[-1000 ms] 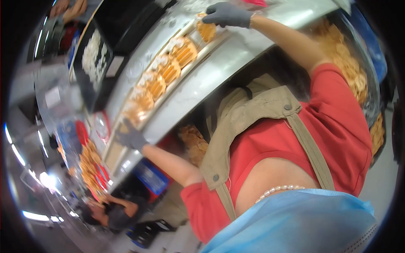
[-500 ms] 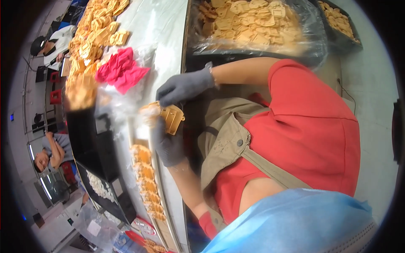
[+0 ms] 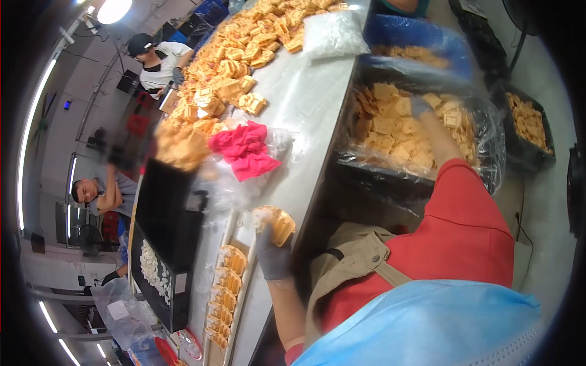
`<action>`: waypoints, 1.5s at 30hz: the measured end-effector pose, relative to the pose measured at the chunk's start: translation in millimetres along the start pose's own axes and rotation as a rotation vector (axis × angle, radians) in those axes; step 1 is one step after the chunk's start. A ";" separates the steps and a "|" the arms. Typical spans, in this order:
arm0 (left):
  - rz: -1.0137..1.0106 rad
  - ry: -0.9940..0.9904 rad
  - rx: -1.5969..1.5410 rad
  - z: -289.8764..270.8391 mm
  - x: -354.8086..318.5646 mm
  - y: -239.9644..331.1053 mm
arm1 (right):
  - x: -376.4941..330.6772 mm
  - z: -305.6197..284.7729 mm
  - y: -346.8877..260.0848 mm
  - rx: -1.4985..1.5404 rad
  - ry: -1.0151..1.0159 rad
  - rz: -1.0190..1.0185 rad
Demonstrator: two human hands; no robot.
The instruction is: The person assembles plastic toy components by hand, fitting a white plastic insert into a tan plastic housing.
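Note:
My left hand (image 3: 274,255), in a grey glove, is closed on a yellow-orange plastic part (image 3: 283,227) above the table edge. Some white material (image 3: 262,215) shows at the part's left side. My right hand (image 3: 420,107), also gloved in grey, reaches into a dark bin (image 3: 390,169) lined with see-through plastic. Many similar yellow plastic parts (image 3: 390,137) fill that bin, and the fingers there are blurred and partly hidden. Below my left hand, several orange-yellow parts (image 3: 224,297) stand in a row in a long pale tray (image 3: 241,299).
A heap of yellow parts (image 3: 229,79) covers the table's far side. Pink cloth (image 3: 247,149) lies on plastic film. A black box (image 3: 174,207) stands beyond it, near a black tray of small white pieces (image 3: 152,268). Two people (image 3: 168,58) are across the table.
My right hand has left the part at the table and moved into the bin. My left hand keeps hold of the part. The whole view has shifted.

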State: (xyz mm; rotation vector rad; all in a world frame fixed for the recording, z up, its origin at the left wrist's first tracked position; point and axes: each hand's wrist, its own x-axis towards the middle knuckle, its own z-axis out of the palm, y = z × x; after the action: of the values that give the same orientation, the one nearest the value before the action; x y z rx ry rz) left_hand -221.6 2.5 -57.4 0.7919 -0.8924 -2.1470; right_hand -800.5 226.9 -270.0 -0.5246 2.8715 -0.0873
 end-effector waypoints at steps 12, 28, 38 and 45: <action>0.137 -0.152 0.229 -3.5 9.3 -7.2 | -86.2 -80.6 -35.8 0.583 0.203 -0.282; 0.261 -0.278 -0.041 16.1 -11.4 -12.9 | -359.0 -144.0 -279.8 1.092 -0.913 -0.773; 0.365 -0.013 0.115 15.1 -12.0 -14.0 | -355.7 -127.6 -301.4 0.988 -0.854 -0.793; 0.473 0.027 0.213 12.8 -10.9 -13.5 | -352.2 -116.7 -313.1 1.099 -0.546 -0.994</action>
State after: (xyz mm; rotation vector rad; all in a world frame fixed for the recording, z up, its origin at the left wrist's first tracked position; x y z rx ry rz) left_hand -229.2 22.7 -57.4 0.6311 -1.1755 -1.6442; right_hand -398.6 61.7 -53.6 -1.3079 1.4382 -1.2934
